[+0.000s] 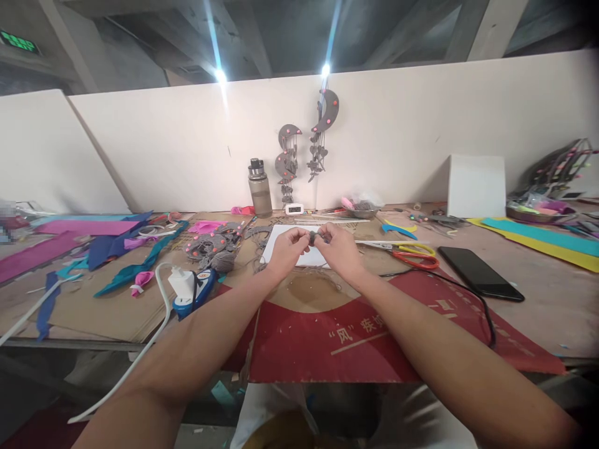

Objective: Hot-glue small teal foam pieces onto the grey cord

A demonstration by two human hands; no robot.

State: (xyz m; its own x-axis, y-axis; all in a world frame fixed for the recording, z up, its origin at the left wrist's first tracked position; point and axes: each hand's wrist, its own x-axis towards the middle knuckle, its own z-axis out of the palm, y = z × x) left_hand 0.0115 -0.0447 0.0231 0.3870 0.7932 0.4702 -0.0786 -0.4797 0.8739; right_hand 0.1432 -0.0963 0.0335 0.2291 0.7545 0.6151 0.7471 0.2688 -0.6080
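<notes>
Grip: left hand [289,244] and right hand [337,243] both pinched shut on a small grey felt piece [312,237], held between fingertips.
Place: mid-scene, above the white sheet [276,246] on the surface [538,299].
Handling: likely light, soft, floppy; best pinched at its edges.
Right: scissors [412,254], black phone [480,272].
Left: glue gun [194,288].

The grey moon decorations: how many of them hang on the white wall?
2. One moon decoration hangs lower, beside the water bottle; the other moon decoration hangs higher, to its right. More may be hidden elsewhere.
</notes>
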